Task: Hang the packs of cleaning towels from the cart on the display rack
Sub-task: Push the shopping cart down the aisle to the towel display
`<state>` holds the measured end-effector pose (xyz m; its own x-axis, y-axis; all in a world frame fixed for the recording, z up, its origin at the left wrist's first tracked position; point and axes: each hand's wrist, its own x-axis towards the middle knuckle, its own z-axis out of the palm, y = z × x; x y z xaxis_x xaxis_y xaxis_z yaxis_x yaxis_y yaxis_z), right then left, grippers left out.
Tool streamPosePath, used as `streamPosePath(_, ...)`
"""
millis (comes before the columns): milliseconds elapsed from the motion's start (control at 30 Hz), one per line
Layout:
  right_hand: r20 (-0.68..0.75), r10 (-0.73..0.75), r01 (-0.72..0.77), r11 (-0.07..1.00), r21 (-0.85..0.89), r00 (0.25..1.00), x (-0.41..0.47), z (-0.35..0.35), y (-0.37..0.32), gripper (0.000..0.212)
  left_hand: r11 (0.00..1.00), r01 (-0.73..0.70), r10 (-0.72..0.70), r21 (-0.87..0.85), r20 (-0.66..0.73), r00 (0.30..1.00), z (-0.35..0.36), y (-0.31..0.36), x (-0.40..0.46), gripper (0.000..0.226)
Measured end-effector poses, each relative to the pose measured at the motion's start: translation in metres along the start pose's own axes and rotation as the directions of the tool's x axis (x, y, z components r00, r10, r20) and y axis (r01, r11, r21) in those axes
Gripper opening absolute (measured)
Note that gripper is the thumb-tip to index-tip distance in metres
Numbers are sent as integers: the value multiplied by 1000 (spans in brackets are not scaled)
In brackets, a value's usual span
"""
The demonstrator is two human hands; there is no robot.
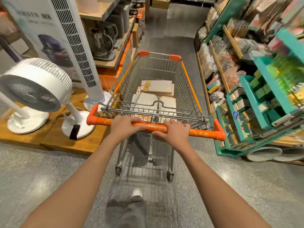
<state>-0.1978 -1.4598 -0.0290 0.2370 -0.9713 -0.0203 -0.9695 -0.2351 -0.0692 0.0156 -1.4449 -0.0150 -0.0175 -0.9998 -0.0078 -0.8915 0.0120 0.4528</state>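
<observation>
Bright overhead light, blurred wide-angle edges

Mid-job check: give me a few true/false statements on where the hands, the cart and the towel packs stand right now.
1. Both hands grip the cart's orange handle. True: the left hand and the right hand curl round it.
2. The right hand holds a towel pack. False: it holds only the handle.
3. The towel packs lie in the cart basket. True.
4. The cart basket holds nothing. False: several packs lie on its bottom.
5. White fans stand left of the cart. True.
6. The teal display rack stands left of the cart. False: it stands on the right.
</observation>
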Motion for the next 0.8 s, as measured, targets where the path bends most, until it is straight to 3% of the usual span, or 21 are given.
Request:
streamPosePath(433, 29, 27, -27, 1000, 7, 999, 196, -7, 20, 75, 997, -39, 39, 61, -2, 999, -12, -26, 198, 43)
streamPosePath(800, -31, -8, 9, 999, 30, 999, 369, -11, 51, 70, 999, -3, 4, 54, -14, 1000, -22, -36, 374, 34)
